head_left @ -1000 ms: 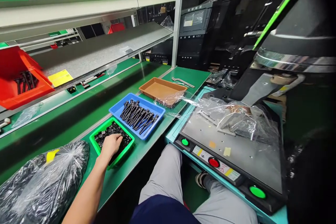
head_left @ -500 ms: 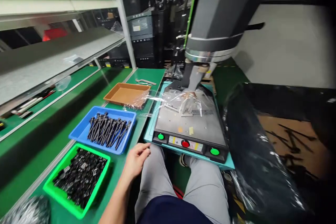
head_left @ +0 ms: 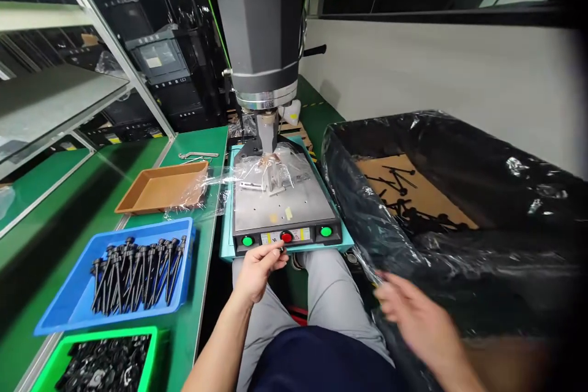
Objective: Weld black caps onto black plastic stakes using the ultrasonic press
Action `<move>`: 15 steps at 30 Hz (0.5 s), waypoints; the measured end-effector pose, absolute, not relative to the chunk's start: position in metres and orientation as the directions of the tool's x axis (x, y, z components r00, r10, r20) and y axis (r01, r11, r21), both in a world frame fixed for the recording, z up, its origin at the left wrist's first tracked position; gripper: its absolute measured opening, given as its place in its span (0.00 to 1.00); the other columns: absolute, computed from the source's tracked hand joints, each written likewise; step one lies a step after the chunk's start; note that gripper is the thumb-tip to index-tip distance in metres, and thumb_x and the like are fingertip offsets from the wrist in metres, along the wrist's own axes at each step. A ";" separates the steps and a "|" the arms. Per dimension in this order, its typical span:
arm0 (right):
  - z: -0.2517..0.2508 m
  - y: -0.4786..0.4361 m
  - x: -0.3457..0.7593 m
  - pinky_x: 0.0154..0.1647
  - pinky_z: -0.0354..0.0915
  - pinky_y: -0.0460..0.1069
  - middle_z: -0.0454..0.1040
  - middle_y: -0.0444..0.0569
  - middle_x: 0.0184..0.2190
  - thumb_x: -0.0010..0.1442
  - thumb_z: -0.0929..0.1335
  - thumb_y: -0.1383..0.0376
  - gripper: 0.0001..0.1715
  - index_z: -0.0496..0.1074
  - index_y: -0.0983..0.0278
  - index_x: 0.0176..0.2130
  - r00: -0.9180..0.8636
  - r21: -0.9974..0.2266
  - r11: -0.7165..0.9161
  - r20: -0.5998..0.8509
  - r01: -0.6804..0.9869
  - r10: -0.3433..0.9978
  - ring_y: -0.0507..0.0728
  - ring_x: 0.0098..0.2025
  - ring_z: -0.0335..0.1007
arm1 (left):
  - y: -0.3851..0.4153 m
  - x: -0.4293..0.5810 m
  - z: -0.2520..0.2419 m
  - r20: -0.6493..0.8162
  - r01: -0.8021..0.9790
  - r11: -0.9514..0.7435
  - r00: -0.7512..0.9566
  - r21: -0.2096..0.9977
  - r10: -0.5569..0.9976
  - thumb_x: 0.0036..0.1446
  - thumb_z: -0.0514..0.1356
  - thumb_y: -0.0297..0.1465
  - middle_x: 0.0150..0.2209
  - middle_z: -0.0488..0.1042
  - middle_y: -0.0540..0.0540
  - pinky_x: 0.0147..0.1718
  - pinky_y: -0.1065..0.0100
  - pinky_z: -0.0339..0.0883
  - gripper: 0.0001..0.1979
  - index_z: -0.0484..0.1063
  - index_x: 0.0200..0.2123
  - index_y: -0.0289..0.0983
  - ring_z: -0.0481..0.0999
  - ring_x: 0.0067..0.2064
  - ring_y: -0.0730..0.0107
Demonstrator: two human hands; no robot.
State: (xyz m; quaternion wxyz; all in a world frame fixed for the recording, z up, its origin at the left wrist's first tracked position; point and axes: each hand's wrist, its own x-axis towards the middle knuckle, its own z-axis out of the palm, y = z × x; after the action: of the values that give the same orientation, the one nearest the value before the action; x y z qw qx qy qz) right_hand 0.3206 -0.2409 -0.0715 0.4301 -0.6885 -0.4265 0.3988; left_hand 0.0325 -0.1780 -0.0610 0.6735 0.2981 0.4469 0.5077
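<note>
My left hand [head_left: 260,269] is just in front of the machine's button panel, below the red button [head_left: 286,237]. Its thumb and fingers are pinched together, and a small dark bit shows at the fingertips, too small to name. Motion blurs my right hand [head_left: 411,318], which is beside the near left side of a box lined with black plastic [head_left: 441,260]; whether it holds anything is not clear. Beyond the panel, the horn [head_left: 267,131] of a pressing machine [head_left: 266,18] points down at a plastic-wrapped fixture [head_left: 274,179] on a metal plate [head_left: 248,211].
At left, the green bench bears a blue tray [head_left: 68,306] of black long-stemmed parts, a green tray [head_left: 156,349] of small black pieces, a brown tray [head_left: 156,187] and a wrench [head_left: 198,155]. Two green buttons [head_left: 247,241] flank the red one. Black stemmed parts [head_left: 399,180] lie inside the lined box.
The view has swung right. My left hand has moved from beside the bench edge to the front of the button panel. My right hand has come into view by the lined box.
</note>
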 end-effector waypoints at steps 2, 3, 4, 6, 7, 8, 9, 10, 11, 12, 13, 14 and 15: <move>-0.071 -0.228 0.277 0.24 0.69 0.49 0.76 0.51 0.27 0.57 0.66 0.44 0.31 0.75 0.65 0.47 0.019 -0.943 -0.188 -0.191 0.274 0.981 0.55 0.23 0.69 | -0.181 0.034 -0.055 -0.290 -0.484 0.289 0.074 0.826 0.954 0.44 0.73 0.35 0.41 0.80 0.39 0.40 0.65 0.72 0.18 0.81 0.40 0.35 0.79 0.39 0.64; -0.068 -0.222 0.256 0.24 0.68 0.49 0.76 0.50 0.28 0.59 0.65 0.46 0.30 0.74 0.66 0.48 -0.125 -0.948 -0.141 -0.183 0.285 0.975 0.55 0.23 0.68 | -0.184 0.034 -0.052 -0.286 -0.512 0.279 0.067 0.813 0.956 0.44 0.73 0.34 0.41 0.80 0.39 0.41 0.65 0.72 0.17 0.81 0.39 0.35 0.79 0.40 0.64; -0.065 -0.218 0.236 0.23 0.67 0.48 0.75 0.50 0.28 0.61 0.64 0.48 0.29 0.74 0.66 0.49 -0.220 -0.953 -0.094 -0.161 0.287 0.962 0.54 0.23 0.68 | -0.187 0.034 -0.049 -0.281 -0.535 0.268 0.058 0.802 0.958 0.44 0.73 0.33 0.41 0.80 0.39 0.41 0.64 0.72 0.16 0.81 0.38 0.35 0.79 0.40 0.63; -0.059 -0.212 0.209 0.22 0.64 0.47 0.74 0.49 0.28 0.63 0.63 0.50 0.27 0.73 0.66 0.49 -0.328 -0.961 -0.036 -0.129 0.274 0.936 0.53 0.22 0.66 | -0.193 0.032 -0.046 -0.267 -0.568 0.238 0.034 0.788 0.963 0.44 0.73 0.32 0.41 0.80 0.39 0.41 0.63 0.72 0.15 0.82 0.37 0.35 0.79 0.41 0.62; -0.057 -0.210 0.201 0.21 0.63 0.46 0.73 0.48 0.28 0.63 0.62 0.50 0.26 0.73 0.66 0.49 -0.359 -0.965 -0.024 -0.121 0.262 0.925 0.52 0.22 0.64 | -0.195 0.031 -0.045 -0.258 -0.577 0.222 0.019 0.786 0.966 0.44 0.72 0.32 0.41 0.80 0.39 0.41 0.62 0.72 0.14 0.82 0.37 0.35 0.79 0.41 0.62; -0.056 -0.209 0.196 0.21 0.62 0.46 0.72 0.47 0.27 0.64 0.62 0.50 0.25 0.73 0.65 0.48 -0.387 -0.969 -0.028 -0.124 0.245 0.914 0.51 0.21 0.63 | -0.197 0.030 -0.045 -0.250 -0.582 0.206 0.006 0.786 0.968 0.45 0.72 0.32 0.42 0.80 0.39 0.41 0.62 0.72 0.14 0.82 0.37 0.36 0.79 0.41 0.62; -0.056 -0.208 0.194 0.20 0.60 0.45 0.71 0.46 0.26 0.64 0.62 0.50 0.25 0.73 0.65 0.46 -0.413 -0.974 -0.047 -0.137 0.222 0.900 0.50 0.20 0.61 | -0.199 0.028 -0.045 -0.244 -0.584 0.194 -0.006 0.788 0.970 0.45 0.72 0.32 0.42 0.80 0.40 0.42 0.61 0.72 0.14 0.81 0.38 0.36 0.79 0.41 0.62; -0.056 -0.208 0.194 0.19 0.59 0.45 0.70 0.45 0.25 0.64 0.62 0.49 0.24 0.73 0.65 0.45 -0.440 -0.978 -0.079 -0.159 0.193 0.884 0.49 0.19 0.60 | -0.201 0.027 -0.046 -0.241 -0.583 0.189 -0.013 0.790 0.970 0.46 0.72 0.32 0.43 0.80 0.40 0.42 0.61 0.72 0.14 0.81 0.38 0.36 0.79 0.41 0.62; -0.058 -0.208 0.195 0.18 0.57 0.44 0.68 0.44 0.25 0.64 0.62 0.48 0.24 0.72 0.65 0.43 -0.464 -0.980 -0.125 -0.184 0.157 0.866 0.48 0.18 0.58 | -0.202 0.026 -0.046 -0.240 -0.578 0.186 -0.017 0.794 0.971 0.46 0.72 0.32 0.43 0.79 0.40 0.42 0.60 0.72 0.13 0.81 0.38 0.36 0.79 0.41 0.61; -0.059 -0.208 0.196 0.17 0.56 0.44 0.67 0.43 0.24 0.64 0.62 0.48 0.24 0.72 0.65 0.41 -0.484 -0.977 -0.178 -0.211 0.115 0.849 0.48 0.18 0.57 | -0.202 0.025 -0.047 -0.238 -0.570 0.186 -0.018 0.801 0.971 0.46 0.72 0.32 0.44 0.79 0.40 0.43 0.60 0.72 0.13 0.82 0.38 0.36 0.79 0.42 0.61; -0.061 -0.208 0.197 0.16 0.54 0.43 0.66 0.42 0.24 0.63 0.63 0.47 0.24 0.71 0.65 0.38 -0.499 -0.970 -0.234 -0.237 0.071 0.834 0.47 0.17 0.55 | -0.202 0.025 -0.048 -0.233 -0.558 0.184 -0.017 0.809 0.972 0.46 0.71 0.32 0.44 0.79 0.39 0.43 0.59 0.72 0.13 0.82 0.37 0.36 0.78 0.43 0.60; -0.062 -0.209 0.198 0.15 0.52 0.43 0.66 0.42 0.24 0.63 0.63 0.47 0.24 0.70 0.65 0.36 -0.510 -0.959 -0.284 -0.258 0.028 0.821 0.46 0.16 0.54 | -0.202 0.025 -0.049 -0.226 -0.544 0.182 -0.015 0.819 0.974 0.47 0.71 0.32 0.45 0.78 0.39 0.43 0.59 0.72 0.13 0.82 0.37 0.36 0.78 0.44 0.59; -0.063 -0.210 0.198 0.15 0.51 0.42 0.65 0.41 0.23 0.62 0.64 0.47 0.24 0.70 0.65 0.35 -0.515 -0.946 -0.323 -0.271 -0.012 0.813 0.46 0.16 0.53 | -0.202 0.025 -0.050 -0.217 -0.530 0.178 -0.012 0.829 0.976 0.47 0.71 0.33 0.46 0.78 0.39 0.43 0.59 0.72 0.12 0.82 0.37 0.36 0.78 0.45 0.58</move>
State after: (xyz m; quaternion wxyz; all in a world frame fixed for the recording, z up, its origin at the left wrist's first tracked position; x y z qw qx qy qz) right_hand 0.1982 -0.2097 -0.0633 0.2905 -0.3973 -0.5039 0.7098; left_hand 0.0255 -0.2021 -0.0500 0.6483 0.2715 0.4108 0.5807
